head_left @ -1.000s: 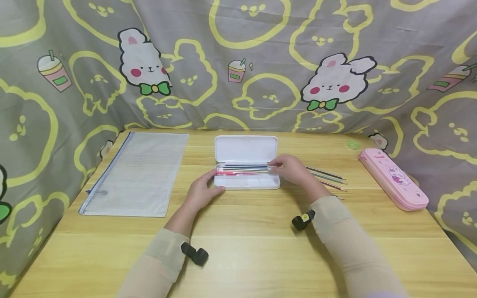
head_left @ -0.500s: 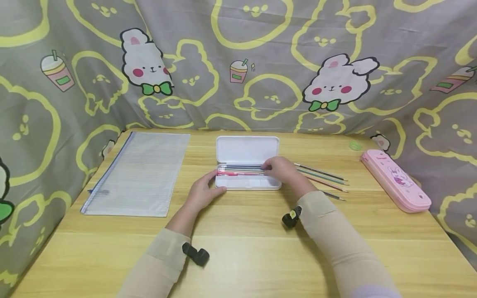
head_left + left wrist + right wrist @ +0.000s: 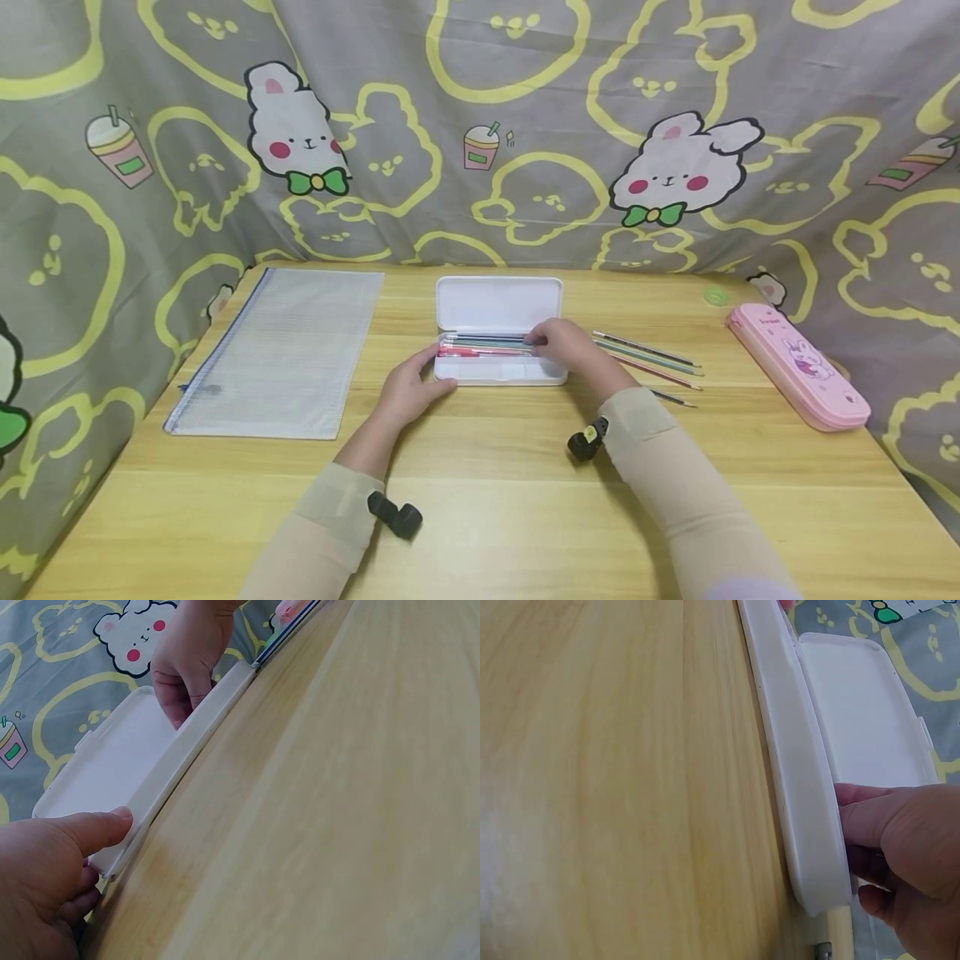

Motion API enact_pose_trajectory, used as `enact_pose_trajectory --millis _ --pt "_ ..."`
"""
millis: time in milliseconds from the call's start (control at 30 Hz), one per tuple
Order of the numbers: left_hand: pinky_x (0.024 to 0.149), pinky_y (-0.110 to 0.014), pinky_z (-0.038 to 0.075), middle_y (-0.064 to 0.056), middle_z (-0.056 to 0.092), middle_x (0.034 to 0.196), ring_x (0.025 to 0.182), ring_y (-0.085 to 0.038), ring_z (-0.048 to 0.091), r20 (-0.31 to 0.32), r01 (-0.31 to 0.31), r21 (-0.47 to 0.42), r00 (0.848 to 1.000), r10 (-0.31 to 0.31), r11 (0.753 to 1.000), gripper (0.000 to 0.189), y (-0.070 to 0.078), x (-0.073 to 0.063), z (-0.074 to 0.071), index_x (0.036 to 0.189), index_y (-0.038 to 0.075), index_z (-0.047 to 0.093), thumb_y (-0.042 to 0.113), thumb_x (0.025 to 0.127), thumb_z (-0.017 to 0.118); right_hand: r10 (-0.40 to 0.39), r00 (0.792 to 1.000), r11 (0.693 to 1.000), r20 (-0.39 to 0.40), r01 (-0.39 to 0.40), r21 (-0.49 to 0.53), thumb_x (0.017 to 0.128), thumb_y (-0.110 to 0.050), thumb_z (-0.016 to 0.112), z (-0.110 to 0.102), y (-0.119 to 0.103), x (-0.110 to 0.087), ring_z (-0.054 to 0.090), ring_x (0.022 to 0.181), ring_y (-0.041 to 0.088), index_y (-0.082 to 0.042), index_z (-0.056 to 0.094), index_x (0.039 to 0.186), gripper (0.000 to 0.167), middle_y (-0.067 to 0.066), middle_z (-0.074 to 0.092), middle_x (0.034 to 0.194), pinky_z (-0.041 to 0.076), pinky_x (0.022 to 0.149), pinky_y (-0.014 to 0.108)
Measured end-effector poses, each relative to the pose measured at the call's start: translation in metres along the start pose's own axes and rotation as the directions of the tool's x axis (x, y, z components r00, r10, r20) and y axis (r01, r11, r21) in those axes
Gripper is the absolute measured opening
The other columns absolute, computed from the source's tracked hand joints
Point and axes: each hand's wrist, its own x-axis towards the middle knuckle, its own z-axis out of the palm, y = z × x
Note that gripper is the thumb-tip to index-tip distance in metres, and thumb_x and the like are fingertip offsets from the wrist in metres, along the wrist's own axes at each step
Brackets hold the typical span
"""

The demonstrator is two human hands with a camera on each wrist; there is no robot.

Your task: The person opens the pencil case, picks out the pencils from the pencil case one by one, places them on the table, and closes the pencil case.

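A white pencil box (image 3: 480, 370) stands on the table with its lid (image 3: 498, 303) raised at the back. Dark-blue and pale pencils (image 3: 487, 338) lie lengthwise in it beside a red pen (image 3: 472, 352). My left hand (image 3: 408, 388) holds the box's left end, its thumb (image 3: 97, 829) along the front edge and the other fingers bent round the end. At the right end, my right hand (image 3: 566, 346) reaches into the box over the pencil ends. Its fingertips are hidden behind the front wall in the right wrist view, so I cannot tell whether they pinch a pencil.
Several loose pencils (image 3: 660, 374) lie on the table just right of the box. Farther right are a pink zip case (image 3: 798, 362) and a green ring of tape (image 3: 716, 296). A translucent mesh zip pouch (image 3: 281, 358) lies at left. A patterned curtain hangs behind.
My right hand has shifted a little left, further into the box, uncovering more of the loose pencils. My left hand keeps its hold on the left end.
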Motion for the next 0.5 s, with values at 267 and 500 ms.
enact_pose_trajectory --millis 267,500 --pt "0.122 -0.049 0.026 -0.014 0.041 0.154 0.145 -0.035 0.034 -0.001 0.001 -0.001 1.000 -0.001 1.000 0.076 0.000 -0.001 0.001 0.148 0.012 0.043 0.032 0.083 0.076 -0.003 0.999 0.995 -0.051 0.008 0.096 0.093 -0.013 0.065 -0.005 0.005 -0.010 0.063 0.110 0.029 -0.005 0.071 0.115 0.025 0.013 0.071 0.114 0.050 0.100 0.046" --pt "0.122 -0.048 0.026 -0.014 0.041 0.154 0.146 -0.034 0.033 0.000 0.003 -0.003 1.000 -0.003 1.000 0.076 0.001 -0.001 0.000 0.148 0.011 0.043 0.032 0.083 0.076 -0.021 0.997 0.992 -0.069 0.030 0.119 0.095 -0.014 0.062 -0.017 0.015 -0.026 0.061 0.103 0.026 -0.005 0.069 0.120 0.027 0.013 0.069 0.114 0.051 0.092 0.042"
